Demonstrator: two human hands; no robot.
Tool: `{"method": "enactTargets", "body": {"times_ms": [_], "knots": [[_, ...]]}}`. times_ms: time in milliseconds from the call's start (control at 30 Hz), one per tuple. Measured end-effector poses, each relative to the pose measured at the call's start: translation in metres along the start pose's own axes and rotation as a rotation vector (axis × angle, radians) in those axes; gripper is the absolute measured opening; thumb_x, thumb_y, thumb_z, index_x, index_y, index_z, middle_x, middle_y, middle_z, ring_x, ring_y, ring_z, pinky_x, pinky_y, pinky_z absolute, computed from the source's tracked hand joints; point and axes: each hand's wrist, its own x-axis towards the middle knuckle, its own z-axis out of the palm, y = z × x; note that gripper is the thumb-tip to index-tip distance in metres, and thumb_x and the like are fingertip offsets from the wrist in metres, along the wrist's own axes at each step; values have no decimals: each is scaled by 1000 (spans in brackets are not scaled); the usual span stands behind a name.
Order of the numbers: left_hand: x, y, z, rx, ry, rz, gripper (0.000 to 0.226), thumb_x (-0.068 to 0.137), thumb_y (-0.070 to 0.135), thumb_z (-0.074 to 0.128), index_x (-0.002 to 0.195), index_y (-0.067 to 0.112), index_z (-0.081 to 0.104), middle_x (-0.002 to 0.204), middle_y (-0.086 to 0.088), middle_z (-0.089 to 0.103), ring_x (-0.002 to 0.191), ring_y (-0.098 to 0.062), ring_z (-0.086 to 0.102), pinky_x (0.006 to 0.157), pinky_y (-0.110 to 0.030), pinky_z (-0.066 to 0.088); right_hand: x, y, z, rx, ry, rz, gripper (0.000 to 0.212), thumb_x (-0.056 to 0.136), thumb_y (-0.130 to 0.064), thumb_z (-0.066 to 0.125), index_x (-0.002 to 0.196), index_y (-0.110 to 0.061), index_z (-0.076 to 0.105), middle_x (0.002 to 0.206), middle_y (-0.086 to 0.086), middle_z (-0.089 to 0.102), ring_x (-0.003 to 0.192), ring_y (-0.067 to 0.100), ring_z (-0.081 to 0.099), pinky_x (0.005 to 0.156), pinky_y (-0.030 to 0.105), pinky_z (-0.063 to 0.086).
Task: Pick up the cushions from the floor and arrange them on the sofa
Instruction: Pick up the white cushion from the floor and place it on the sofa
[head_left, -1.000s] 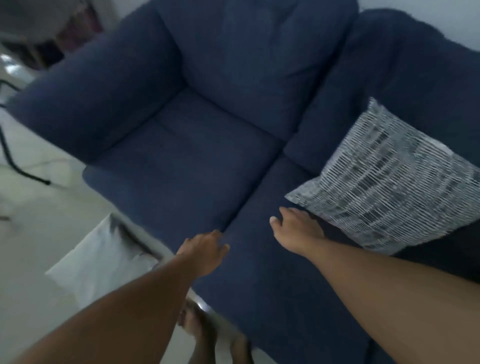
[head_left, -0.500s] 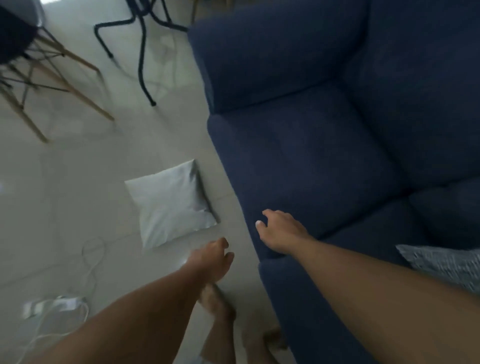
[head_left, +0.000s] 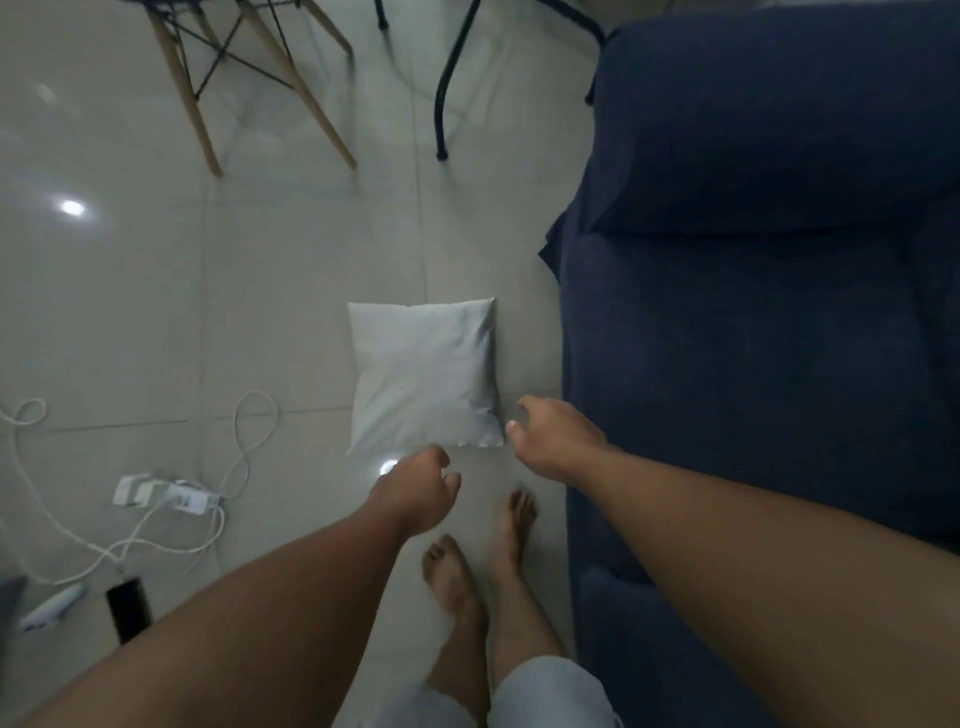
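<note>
One plain white square cushion (head_left: 423, 375) is lying flat on the pale tiled floor (head_left: 291, 270), just beside the dark blue fabric sofa (head_left: 753, 338), whose far side is running out of frame. Both hands are hovering near its closest edge holding nothing: the left hand (head_left: 413, 491) is loosely curled, the right hand (head_left: 553, 439) partly open, and whether either is touching the cushion is hard to make out.

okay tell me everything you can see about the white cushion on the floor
The white cushion is a plain, roughly square pillow in smooth, slightly creased pale fabric, softly puffed in the middle, with no pattern visible. It lies flat on the glossy tiled floor, just beside the front edge of the blue sofa with a strip of floor between them. The left hand and right hand are both at its near edge, empty; whether either touches it I cannot tell.
</note>
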Motion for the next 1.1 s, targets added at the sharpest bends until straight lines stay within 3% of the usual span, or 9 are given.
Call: {"method": "enactTargets", "body": {"times_ms": [367,500,767,933,1000,1067,1100], "knots": [[73,12,-9,-163,10,-59,41,105,40,56,138,18,66,143,-12,69,133,-34,63,111,-42,51,106,-21,19,-41,-93,-15,45,102,-41,46,141,-21,58,152,10,58,136,34,56,105,42,47],[100,-12,-10,-152,-18,-85,41,105,42,55,137,19,66,142,-12,69,131,-34,64,109,-45,52,140,-25,37,-24,-109,7,45,101,-40,47,140,-20,58,149,11,59,131,34,59,105,43,49],[184,-81,-22,144,-65,-4,43,107,41,51,144,21,61,153,-8,62,141,-33,57,114,-47,47,219,-24,83,-34,-125,56,44,100,-39,55,138,-18,61,145,12,63,130,35,60,105,39,50],[238,-125,-12,44,-35,-88,46,104,46,53,144,24,62,153,-9,63,141,-35,58,114,-47,48,273,-21,107,-87,-138,79,50,101,-41,58,143,-14,58,151,14,59,136,37,57,109,40,47],[265,-140,-4,-2,-14,-128,41,104,43,55,133,18,67,148,-15,66,136,-38,60,106,-41,49,298,-19,117,-106,-124,84,46,101,-41,59,137,-14,63,146,15,63,133,37,59,105,38,47],[292,-153,7,-20,-4,-155,28,102,38,55,100,13,67,135,-23,71,125,-41,65,90,-36,46,324,-16,128,-93,-103,97,41,101,-41,58,132,-15,65,142,14,66,130,37,61,101,35,48],[304,-159,10,-22,-3,-171,27,102,35,55,92,12,64,130,-25,72,121,-43,66,87,-35,45,336,-14,133,-74,-91,102,40,101,-41,57,132,-16,65,141,13,66,128,36,62,99,34,48]]}}
